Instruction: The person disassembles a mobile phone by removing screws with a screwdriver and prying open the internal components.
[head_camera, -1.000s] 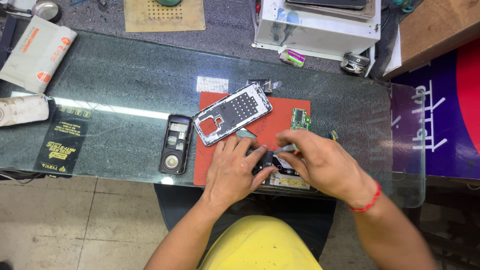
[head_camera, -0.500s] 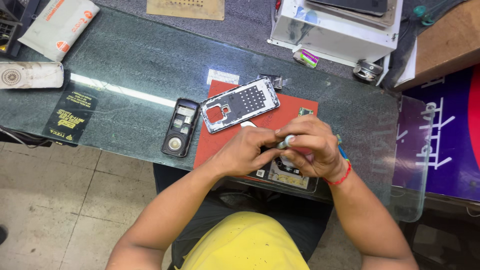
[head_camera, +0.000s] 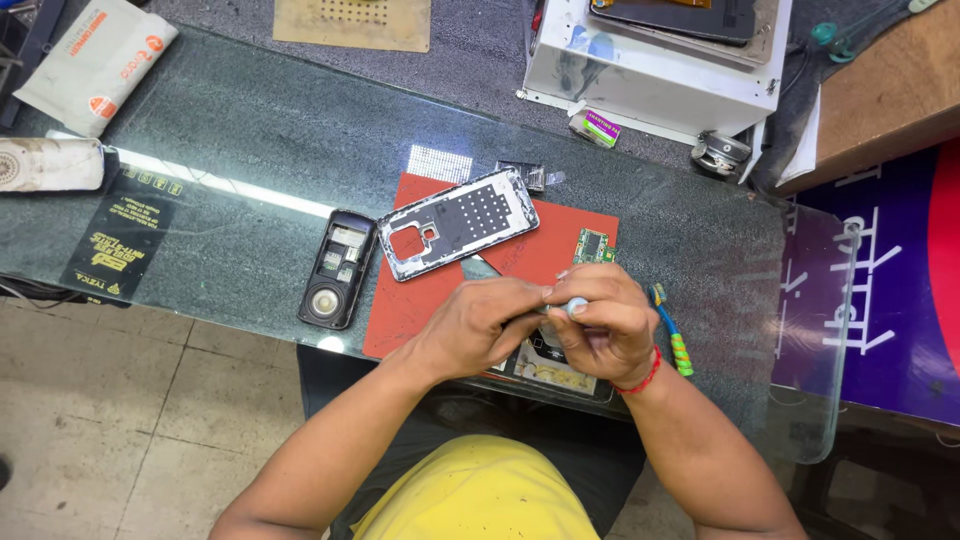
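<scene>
My left hand (head_camera: 478, 325) and my right hand (head_camera: 604, 328) are bunched together over an opened phone (head_camera: 548, 368) at the near edge of a red work mat (head_camera: 545, 245). Between the fingertips of both hands sits a small pale round tool end (head_camera: 574, 307), gripped by my right hand, with my left hand closed beside it. Most of the phone is hidden under the hands. A grey phone frame (head_camera: 458, 222) lies tilted on the mat just beyond them. A small green circuit board (head_camera: 591, 245) rests at the mat's right side.
A dark phone body (head_camera: 338, 269) lies left of the mat on the glass counter (head_camera: 250, 130). A blue and green brush (head_camera: 672, 332) lies right of my hands. A white box (head_camera: 655, 65) stands at the back; white packets (head_camera: 92, 62) and a black card (head_camera: 118, 245) sit far left.
Both hands have drawn closer together over the opened phone, and the pale tool end now shows between the fingertips. The view has shifted slightly.
</scene>
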